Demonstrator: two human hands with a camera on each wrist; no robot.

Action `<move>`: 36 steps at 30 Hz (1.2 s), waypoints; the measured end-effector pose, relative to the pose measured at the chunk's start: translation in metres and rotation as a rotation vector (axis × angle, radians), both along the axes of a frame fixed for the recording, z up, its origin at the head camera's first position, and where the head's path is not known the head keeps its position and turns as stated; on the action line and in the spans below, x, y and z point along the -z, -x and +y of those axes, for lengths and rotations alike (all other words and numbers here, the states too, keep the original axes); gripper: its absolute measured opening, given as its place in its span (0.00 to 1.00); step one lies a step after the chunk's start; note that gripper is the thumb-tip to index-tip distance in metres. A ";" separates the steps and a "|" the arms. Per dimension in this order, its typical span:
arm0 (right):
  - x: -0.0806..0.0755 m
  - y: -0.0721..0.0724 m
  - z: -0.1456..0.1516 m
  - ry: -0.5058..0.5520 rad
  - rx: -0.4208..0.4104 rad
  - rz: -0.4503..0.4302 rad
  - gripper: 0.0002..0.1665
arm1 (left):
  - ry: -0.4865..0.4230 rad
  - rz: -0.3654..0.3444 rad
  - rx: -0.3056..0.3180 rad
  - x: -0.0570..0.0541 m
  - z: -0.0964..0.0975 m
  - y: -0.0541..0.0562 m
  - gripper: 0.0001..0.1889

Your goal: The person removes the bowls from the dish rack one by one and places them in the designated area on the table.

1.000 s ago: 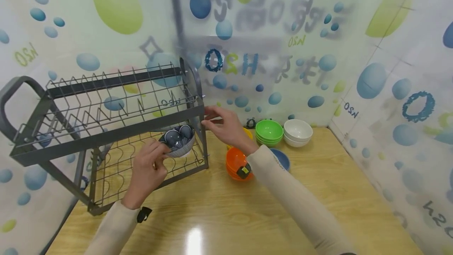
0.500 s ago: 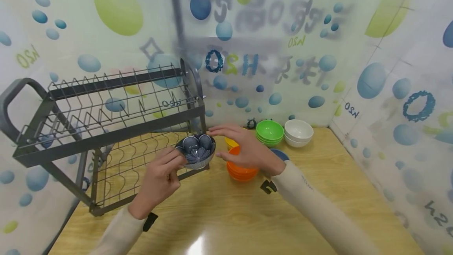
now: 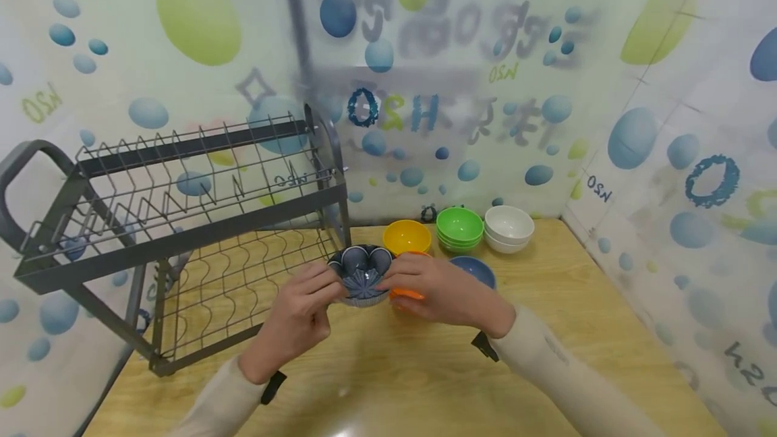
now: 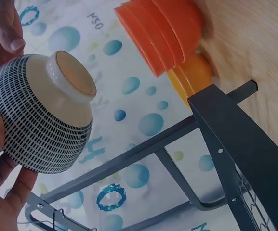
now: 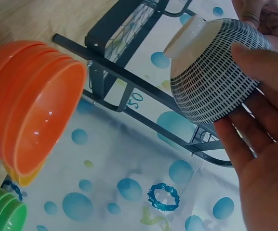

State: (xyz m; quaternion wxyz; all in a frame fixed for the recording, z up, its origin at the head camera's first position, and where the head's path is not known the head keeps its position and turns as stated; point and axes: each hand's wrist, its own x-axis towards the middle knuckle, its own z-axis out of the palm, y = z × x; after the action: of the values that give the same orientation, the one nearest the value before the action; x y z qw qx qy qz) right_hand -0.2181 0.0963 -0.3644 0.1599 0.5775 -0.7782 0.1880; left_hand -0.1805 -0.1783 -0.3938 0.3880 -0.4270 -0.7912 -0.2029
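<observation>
A patterned bowl (image 3: 363, 283), dark blue with a flower-like design inside, is held up in front of me above the wooden table. The wrist views show its outside with dark dashes on white and a pale foot (image 4: 71, 74). My left hand (image 3: 303, 309) grips it by the left side of the rim. At the opposite side, my right hand (image 3: 446, 288) holds it, thumb (image 5: 261, 65) on the outer wall and fingers at the rim. Behind the right hand, a stack of orange bowls (image 5: 37, 101) is partly hidden in the head view.
A dark two-tier dish rack (image 3: 182, 235) stands on the left of the wooden table (image 3: 546, 356). Toward the back wall are a yellow bowl (image 3: 407, 238), stacked green bowls (image 3: 459, 224) and white bowls (image 3: 508, 224). A blue bowl (image 3: 476, 270) sits partly behind the right hand.
The left hand has brought the patterned bowl rightward and nearer, out from the rack's lower tier. The right hand has moved off the rack post and taken hold of the bowl's right side.
</observation>
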 end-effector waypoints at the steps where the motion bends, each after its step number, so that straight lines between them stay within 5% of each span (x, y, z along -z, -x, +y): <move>1: 0.002 0.000 0.001 0.009 -0.010 0.024 0.16 | 0.003 -0.006 0.005 0.000 0.001 0.000 0.25; 9: 0.010 0.003 0.007 0.091 -0.074 0.159 0.13 | 0.010 -0.050 0.085 0.002 0.004 0.003 0.24; 20: 0.012 0.004 0.021 0.106 0.004 0.201 0.16 | -0.044 -0.163 0.141 0.000 0.005 0.012 0.10; 26: 0.013 0.007 0.034 0.146 0.039 0.194 0.17 | -0.152 -0.201 0.152 0.000 0.011 0.023 0.20; 29: 0.012 0.010 0.042 0.162 0.038 0.173 0.18 | -0.251 -0.244 0.116 0.000 0.011 0.032 0.21; 36: 0.012 0.018 0.065 0.196 0.089 0.196 0.21 | -0.498 -0.437 -0.093 0.003 0.007 0.052 0.15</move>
State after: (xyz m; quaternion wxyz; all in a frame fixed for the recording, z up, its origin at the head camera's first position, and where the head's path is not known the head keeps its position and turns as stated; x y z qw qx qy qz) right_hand -0.2361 0.1615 -0.3762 0.2987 0.5397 -0.7616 0.1985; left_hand -0.2327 -0.1711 -0.3971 0.3104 -0.2287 -0.8005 -0.4588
